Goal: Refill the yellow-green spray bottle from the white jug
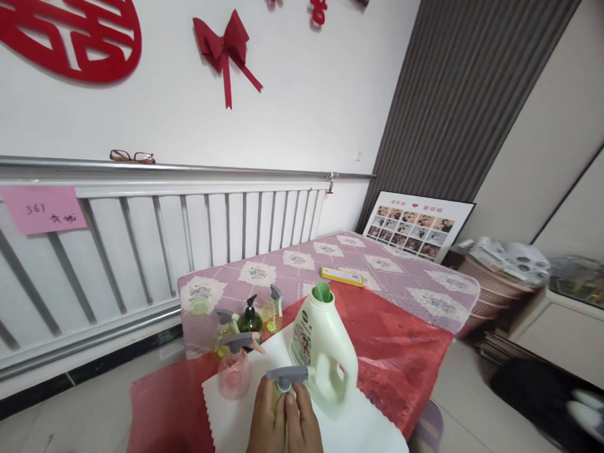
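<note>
Both my left hand [263, 428] and my right hand [304, 430] are wrapped round a spray bottle with a grey trigger head [286, 373]. Its body is mostly hidden by my fingers. Just beyond my right hand stands a large pale green detergent jug [329, 348], uncapped, its green spout showing. To the left is a clear pink spray bottle [235, 374] with a grey trigger. Behind it are a dark green pump bottle [250, 320], a yellowish spray bottle [274, 312] and another spray bottle [224, 323], partly hidden.
A white scalloped mat [367, 436] lies over a red cloth [391, 344] on the patterned tablecloth [300, 260]. A yellow box [342, 276] and a light green round piece [199, 307] rest farther back. A white radiator [212, 229] lines the wall.
</note>
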The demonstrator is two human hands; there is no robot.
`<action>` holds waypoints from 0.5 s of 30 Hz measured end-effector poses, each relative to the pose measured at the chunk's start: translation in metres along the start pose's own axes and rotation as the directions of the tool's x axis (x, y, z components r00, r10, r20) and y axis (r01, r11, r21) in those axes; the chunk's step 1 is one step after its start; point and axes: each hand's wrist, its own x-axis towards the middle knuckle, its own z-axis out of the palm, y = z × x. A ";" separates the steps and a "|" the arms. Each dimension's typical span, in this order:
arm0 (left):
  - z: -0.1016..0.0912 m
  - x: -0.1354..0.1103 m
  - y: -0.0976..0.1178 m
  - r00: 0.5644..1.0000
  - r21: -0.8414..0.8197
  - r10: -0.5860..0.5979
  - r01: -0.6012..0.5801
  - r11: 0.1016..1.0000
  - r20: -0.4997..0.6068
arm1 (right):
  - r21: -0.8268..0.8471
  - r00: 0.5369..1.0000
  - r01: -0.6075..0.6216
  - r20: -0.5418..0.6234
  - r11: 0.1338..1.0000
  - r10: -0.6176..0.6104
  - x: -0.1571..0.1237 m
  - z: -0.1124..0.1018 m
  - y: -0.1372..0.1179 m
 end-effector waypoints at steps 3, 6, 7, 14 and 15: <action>-0.002 0.000 -0.004 1.000 -0.022 0.010 -0.010 1.000 0.012 | -0.013 0.999 0.051 0.000 0.999 -0.051 0.002 0.003 -0.008; -0.004 0.000 -0.008 1.000 -0.017 0.007 -0.007 1.000 0.018 | -0.035 0.996 0.075 -0.052 0.997 -0.077 0.005 0.006 -0.013; -0.005 -0.001 -0.009 1.000 -0.012 0.012 -0.012 1.000 0.028 | -0.056 0.995 0.078 -0.061 0.995 -0.081 0.005 0.007 -0.013; -0.007 -0.001 -0.008 0.999 -0.002 0.011 -0.011 1.000 0.041 | -0.120 0.994 0.060 -0.087 0.991 -0.070 0.010 0.011 -0.016; -0.006 0.000 -0.008 0.999 -0.009 0.007 -0.006 1.000 0.044 | -0.115 0.992 0.061 -0.099 0.991 -0.073 0.010 0.012 -0.017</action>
